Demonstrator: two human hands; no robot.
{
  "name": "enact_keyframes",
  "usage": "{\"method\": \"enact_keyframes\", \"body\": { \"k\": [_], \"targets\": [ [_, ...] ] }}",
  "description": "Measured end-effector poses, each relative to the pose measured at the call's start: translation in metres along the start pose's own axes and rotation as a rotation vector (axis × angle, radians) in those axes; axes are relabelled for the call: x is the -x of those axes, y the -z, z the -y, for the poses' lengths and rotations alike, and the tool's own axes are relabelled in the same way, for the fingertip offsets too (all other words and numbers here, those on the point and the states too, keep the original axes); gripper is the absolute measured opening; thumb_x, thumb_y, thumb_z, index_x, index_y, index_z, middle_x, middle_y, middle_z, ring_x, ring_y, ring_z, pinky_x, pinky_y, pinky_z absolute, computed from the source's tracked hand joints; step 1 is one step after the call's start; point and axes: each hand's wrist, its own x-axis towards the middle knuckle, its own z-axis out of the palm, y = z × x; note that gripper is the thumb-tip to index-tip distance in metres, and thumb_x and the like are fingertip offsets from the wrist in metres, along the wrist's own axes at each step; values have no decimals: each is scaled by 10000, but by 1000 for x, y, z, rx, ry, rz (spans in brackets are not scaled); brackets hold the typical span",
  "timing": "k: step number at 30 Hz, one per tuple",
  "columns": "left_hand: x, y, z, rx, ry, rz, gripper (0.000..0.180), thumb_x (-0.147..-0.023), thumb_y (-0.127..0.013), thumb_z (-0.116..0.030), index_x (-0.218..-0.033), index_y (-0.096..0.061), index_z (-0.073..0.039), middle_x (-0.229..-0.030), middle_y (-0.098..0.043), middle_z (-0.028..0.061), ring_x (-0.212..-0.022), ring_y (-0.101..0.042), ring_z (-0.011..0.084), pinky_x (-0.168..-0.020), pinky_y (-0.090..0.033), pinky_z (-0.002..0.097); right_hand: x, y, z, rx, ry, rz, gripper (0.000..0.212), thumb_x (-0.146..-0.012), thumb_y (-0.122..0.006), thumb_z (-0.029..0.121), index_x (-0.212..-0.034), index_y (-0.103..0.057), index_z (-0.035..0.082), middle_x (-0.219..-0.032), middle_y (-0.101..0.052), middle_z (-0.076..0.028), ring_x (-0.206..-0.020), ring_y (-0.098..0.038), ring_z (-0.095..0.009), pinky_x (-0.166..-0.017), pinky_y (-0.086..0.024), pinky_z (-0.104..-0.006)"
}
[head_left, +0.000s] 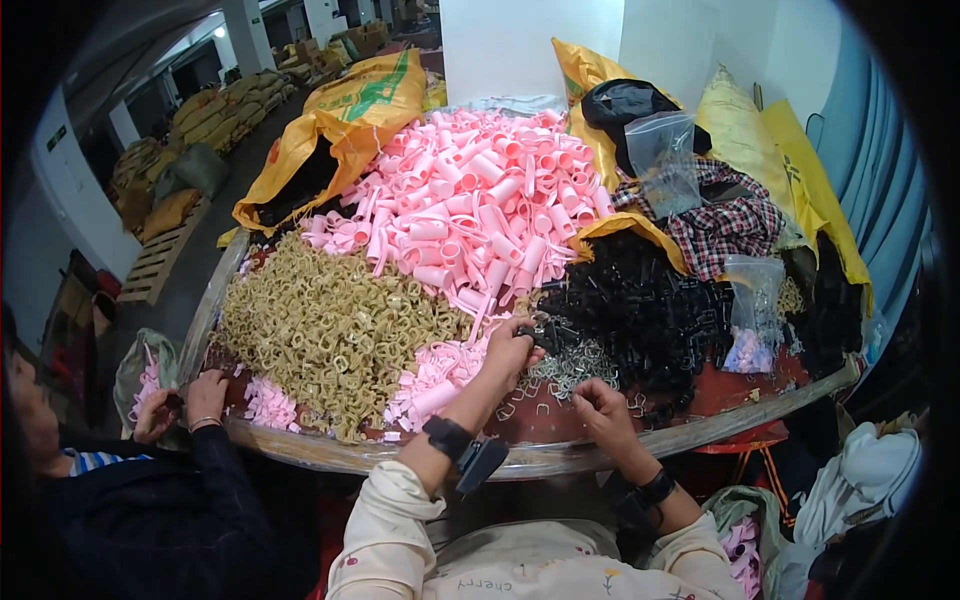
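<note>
My left hand (pixel 510 352) reaches over the middle of the table, its fingers closed on a small black plastic part (pixel 526 333). Just right of it, my right hand (pixel 606 415) is low over the near side, thumb and fingertips pinched together; whatever is between them is too small to make out. Between the hands lies a heap of small metal U-shaped clips (pixel 572 368), a few scattered toward the edge. A large pile of black plastic parts (pixel 640 310) spreads to the right. Pink tube-shaped pieces (pixel 470 200) are heaped beyond my hands, and beige plastic rings (pixel 330 330) lie to the left.
A co-worker's hands (pixel 190 405) work at the table's left edge. Yellow woven sacks (pixel 350 110) stand at the back. Clear bags (pixel 752 310) and a checked cloth (pixel 725 215) lie at right. A wooden rim (pixel 560 455) borders the table; an open sack of pink pieces (pixel 745 550) stands below.
</note>
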Motion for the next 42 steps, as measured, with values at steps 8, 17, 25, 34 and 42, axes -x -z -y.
{"method": "enact_keyframes", "body": {
  "k": [8,17,25,34,42],
  "targets": [
    [86,7,11,438,165,111,352,-756,-410,51,-1090,-460,-46,-825,-553,97,-690,-589,149,-534,-490,208,-5,-32,21,156,233,6,62,-768,-543,40,-776,-499,-3,-674,-478,-57,-579,-464,-124,-519,-374,-242],
    [131,31,25,638,232,245,257,-814,-497,-48,-1069,-496,-14,-918,-578,77,-779,-590,155,-689,-504,268,-2,-41,28,399,415,111,71,-736,-562,-1,-781,-508,8,-681,-454,-65,-568,-460,-148,-491,-352,-226],
    [151,60,40,750,260,343,299,-824,-497,-46,-1118,-477,0,-992,-569,84,-875,-575,166,-790,-483,281,0,-46,36,620,566,259,134,-670,-594,9,-778,-519,33,-780,-483,-74,-707,-508,-244,-612,-391,-295],
    [165,68,43,727,260,326,297,-821,-497,-25,-1115,-476,8,-1036,-547,73,-912,-557,143,-814,-473,270,-1,-63,51,720,676,446,119,-619,-620,57,-702,-535,57,-978,-474,-61,-952,-454,-253,-810,-315,-374],
    [171,69,43,663,300,248,241,-838,-489,-53,-1072,-503,5,-1000,-558,64,-868,-572,134,-787,-491,265,-6,-70,49,769,581,528,103,-584,-616,76,-663,-550,64,-963,-492,-34,-975,-434,-237,-789,-322,-369]
  ]
}}
